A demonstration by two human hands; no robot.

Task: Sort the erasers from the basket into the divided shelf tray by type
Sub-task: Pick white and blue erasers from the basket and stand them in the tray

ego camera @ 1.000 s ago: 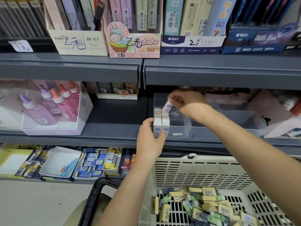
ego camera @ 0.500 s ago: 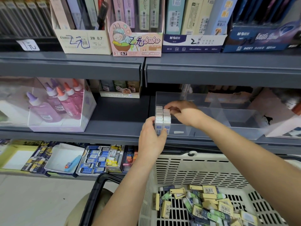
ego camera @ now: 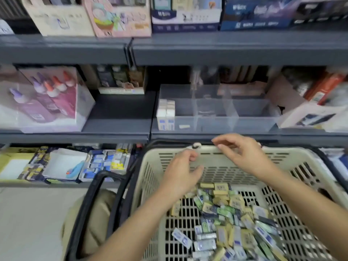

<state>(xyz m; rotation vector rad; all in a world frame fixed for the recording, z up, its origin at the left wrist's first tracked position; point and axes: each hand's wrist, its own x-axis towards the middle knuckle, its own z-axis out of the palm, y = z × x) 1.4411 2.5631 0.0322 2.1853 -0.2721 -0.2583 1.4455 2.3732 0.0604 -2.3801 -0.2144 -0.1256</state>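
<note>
Head view, lower centre: left hand (ego camera: 180, 172) and right hand (ego camera: 243, 155) hover empty, fingers (ego camera: 226, 138) loosely apart, over seemingly light, firm erasers (ego camera: 226, 213), best pinched sidewise.

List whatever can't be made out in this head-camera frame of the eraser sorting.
All in the head view:
- Print on the loose erasers: too small and motion-blurred.
- Labels on the white erasers in the tray: blurred.
- The pile's far-left corner: covered by the left hand.
- Near side of the basket: cut off by the bottom edge.
- Top-shelf boxes: cropped by the top edge, blurred.
</note>
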